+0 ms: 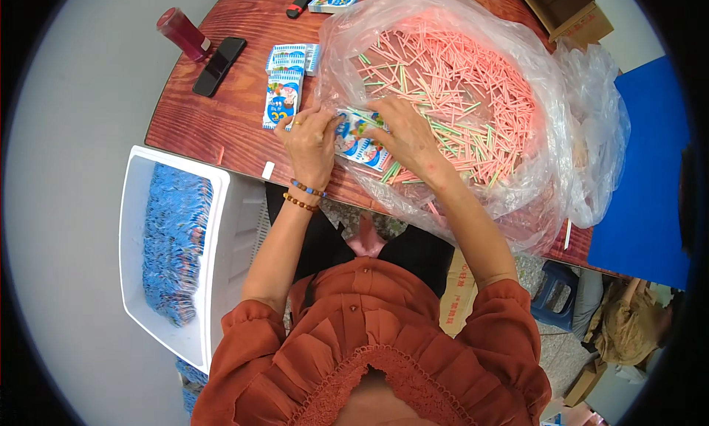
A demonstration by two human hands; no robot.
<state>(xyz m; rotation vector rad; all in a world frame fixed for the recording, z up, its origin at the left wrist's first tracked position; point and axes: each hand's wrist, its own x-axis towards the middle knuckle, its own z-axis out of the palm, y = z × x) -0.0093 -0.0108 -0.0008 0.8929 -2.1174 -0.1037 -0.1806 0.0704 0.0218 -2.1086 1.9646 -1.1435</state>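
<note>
Two hands — left hand (310,142), right hand (406,134) — both clamped on one packet (360,139), bag (473,79) of countless sticks (458,86)

A small flat rectangular packet (360,139), white and blue with bright cartoon colours, lies at the near edge of the reddish-brown wooden table (221,123). Left of it on that table sits a short stack of matching blue-and-white packets (284,94), with another beside it (294,57). More such packets (332,1) lie at the table's far edge. Beside the table's left end, a white plastic crate (214,256) holds rows of blue packets (176,241). A black phone (218,66), screen dark, lies on the table.
</note>
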